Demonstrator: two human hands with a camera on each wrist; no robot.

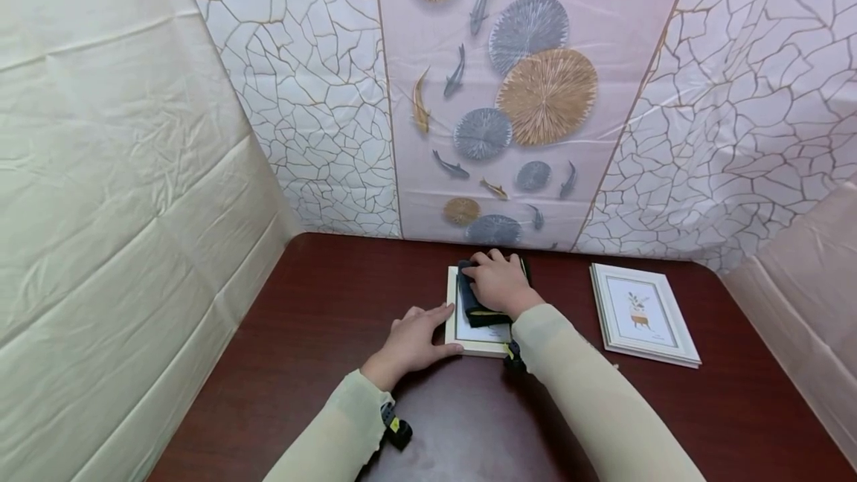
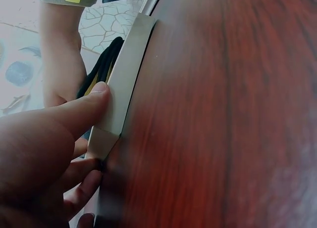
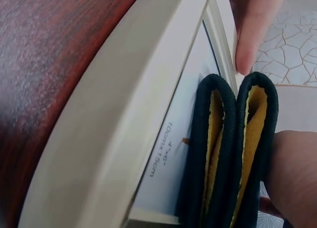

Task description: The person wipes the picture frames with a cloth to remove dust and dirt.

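A cream picture frame [image 1: 483,349] lies flat on the table near the back. My left hand [image 1: 415,339] holds its near left corner, thumb on the near side and fingers along the left side; the left wrist view shows the thumb [image 2: 91,102] against the frame's edge. On top of the picture lies a folded dark green cloth [image 3: 255,139] with a yellow inner side. My right hand [image 1: 497,281] grips this cloth from above and presses it on the frame. The frame's right part is hidden under the hand and sleeve. Print reading 10cm x 15cm shows beside the cloth.
Several white picture frames [image 1: 681,344] lie stacked at the right, the top one showing a plant drawing. The dark red wooden table [image 1: 335,296] meets a patterned curtain [image 1: 335,132] at the back. Pale cloth walls [image 1: 134,207] stand at both sides.
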